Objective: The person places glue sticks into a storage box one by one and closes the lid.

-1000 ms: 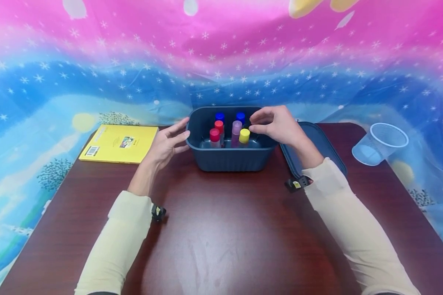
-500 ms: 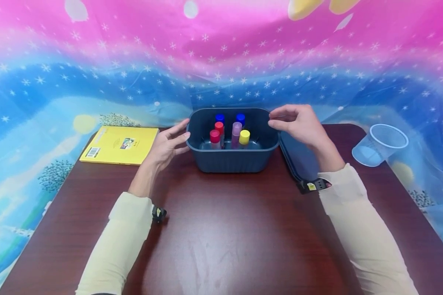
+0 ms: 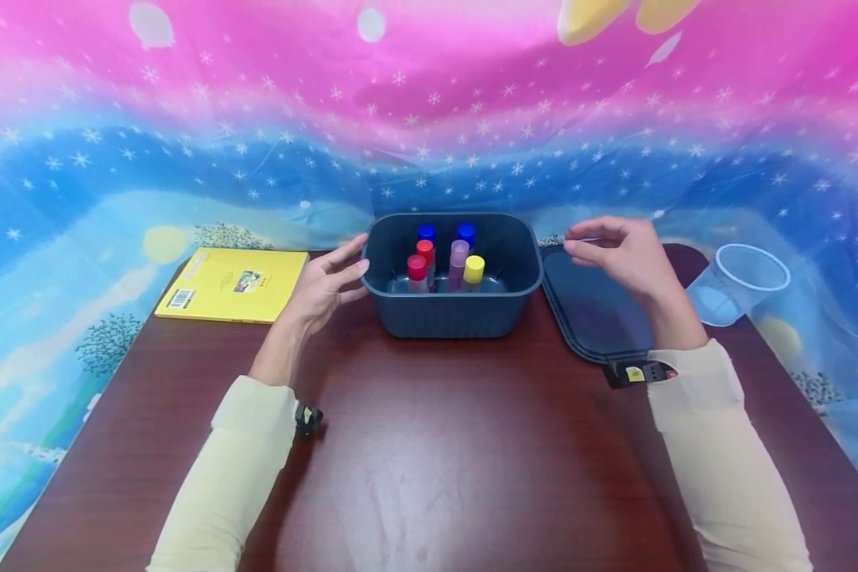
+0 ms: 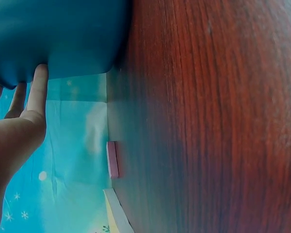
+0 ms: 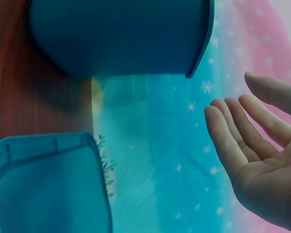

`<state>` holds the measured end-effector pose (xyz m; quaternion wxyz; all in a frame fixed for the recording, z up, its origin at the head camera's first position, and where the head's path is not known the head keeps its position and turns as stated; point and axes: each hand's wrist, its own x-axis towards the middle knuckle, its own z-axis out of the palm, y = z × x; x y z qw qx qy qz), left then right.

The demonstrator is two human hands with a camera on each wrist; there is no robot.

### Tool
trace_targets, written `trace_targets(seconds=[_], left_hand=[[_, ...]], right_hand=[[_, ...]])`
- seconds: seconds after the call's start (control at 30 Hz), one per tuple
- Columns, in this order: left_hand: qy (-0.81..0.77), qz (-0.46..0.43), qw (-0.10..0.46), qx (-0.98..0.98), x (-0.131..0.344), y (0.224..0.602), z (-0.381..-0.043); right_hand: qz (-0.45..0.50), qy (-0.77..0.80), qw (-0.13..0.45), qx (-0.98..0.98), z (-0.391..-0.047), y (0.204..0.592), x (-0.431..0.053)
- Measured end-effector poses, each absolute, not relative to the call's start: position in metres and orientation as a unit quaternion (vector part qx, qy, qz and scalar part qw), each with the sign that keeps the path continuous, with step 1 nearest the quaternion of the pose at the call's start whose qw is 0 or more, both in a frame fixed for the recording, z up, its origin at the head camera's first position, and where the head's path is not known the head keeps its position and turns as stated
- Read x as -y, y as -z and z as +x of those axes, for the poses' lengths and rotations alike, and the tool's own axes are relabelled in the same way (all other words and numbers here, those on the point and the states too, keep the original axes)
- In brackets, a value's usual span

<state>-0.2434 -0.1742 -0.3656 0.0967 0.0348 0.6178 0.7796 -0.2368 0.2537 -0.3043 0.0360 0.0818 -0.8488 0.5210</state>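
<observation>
A dark blue-grey plastic bin [image 3: 450,316] stands at the back middle of the table. Upright inside it are several small capped bottles: two with blue caps, two with red caps, a purple bottle [image 3: 458,266] and one with a yellow cap [image 3: 475,268]. My left hand [image 3: 322,286] touches the bin's left wall with extended fingertips, also visible in the left wrist view. To the right of the bin, my right hand [image 3: 625,254] hovers over the dark lid [image 3: 593,306] with relaxed fingers and nothing in it. In the right wrist view the palm and fingers show bare.
A yellow book [image 3: 236,286] lies at the back left, beyond the left hand. A pale blue mesh cup [image 3: 736,282] leans at the back right, partly behind the right wrist. The left wrist view shows a small pink block [image 4: 112,159] at the table's edge.
My right hand has moved from above the bottles, out past the bin's right rim, to over the lid. The left hand stays at the bin's left side.
</observation>
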Motion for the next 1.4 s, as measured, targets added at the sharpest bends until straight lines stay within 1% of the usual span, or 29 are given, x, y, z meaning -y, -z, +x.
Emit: trace_targets(seconds=[0.37, 0.6, 0.73, 1.13, 1.4], left_hand=[[-0.778, 0.036, 0.096, -0.62, 0.174, 0.366, -0.242], [-0.781, 0.036, 0.1, -0.615, 0.173, 0.365, -0.242], [-0.783, 0.038, 0.099, -0.613, 0.173, 0.364, -0.242], [-0.786, 0.038, 0.102, -0.608, 0.174, 0.363, -0.243], [-0.788, 0.037, 0.103, -0.606, 0.174, 0.364, -0.243]], right_hand=[[0.027, -0.563, 0.032, 0.826, -0.231, 0.326, -0.294], [-0.007, -0.672, 0.014, 0.74, -0.234, 0.34, -0.326], [-0.027, -0.685, 0.012, 0.728, -0.236, 0.345, -0.339], [-0.085, -0.601, -0.003, 0.795, -0.242, 0.362, -0.363], [-0.088, -0.461, -0.03, 0.882, -0.247, 0.378, -0.375]])
